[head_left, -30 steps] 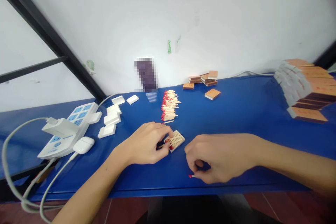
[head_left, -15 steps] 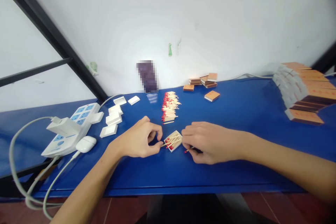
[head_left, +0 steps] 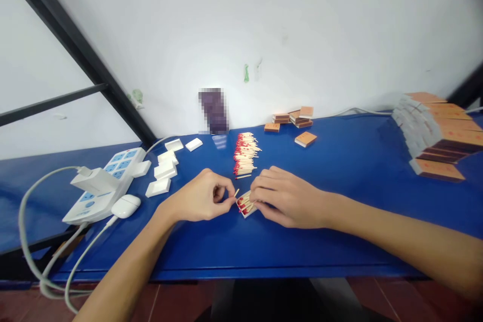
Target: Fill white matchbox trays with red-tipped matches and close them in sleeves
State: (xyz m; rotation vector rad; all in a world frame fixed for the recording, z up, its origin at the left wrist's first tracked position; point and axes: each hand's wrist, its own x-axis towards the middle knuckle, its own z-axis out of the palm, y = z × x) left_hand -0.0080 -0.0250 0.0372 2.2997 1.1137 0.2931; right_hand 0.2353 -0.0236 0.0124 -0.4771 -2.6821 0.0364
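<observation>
A small white matchbox tray (head_left: 246,216) sits on the blue table between my hands, with red-headed matches (head_left: 245,205) lying in it. My left hand (head_left: 206,196) is at the tray's left edge, thumb and forefinger pinching a single match (head_left: 237,192) that points up. From the right, my right hand (head_left: 289,198) reaches over the tray, fingertips closed together at the matches and covering its right part. What those fingertips hold is hidden. Just beyond the tray lies a row of loose matches (head_left: 246,155), heads mostly to the left.
White trays (head_left: 158,187) lie at left beside a power strip (head_left: 123,161) with cables and a white earbud case (head_left: 126,205). Orange matchboxes (head_left: 305,139) lie near the wall; a big matchbox stack (head_left: 449,126) stands far right. A pixelated dark object (head_left: 214,110) leans against the wall.
My right hand has moved left over the tray; the match that stuck out below its fingers is out of sight. The match in my left hand has tilted from near flat to upward.
</observation>
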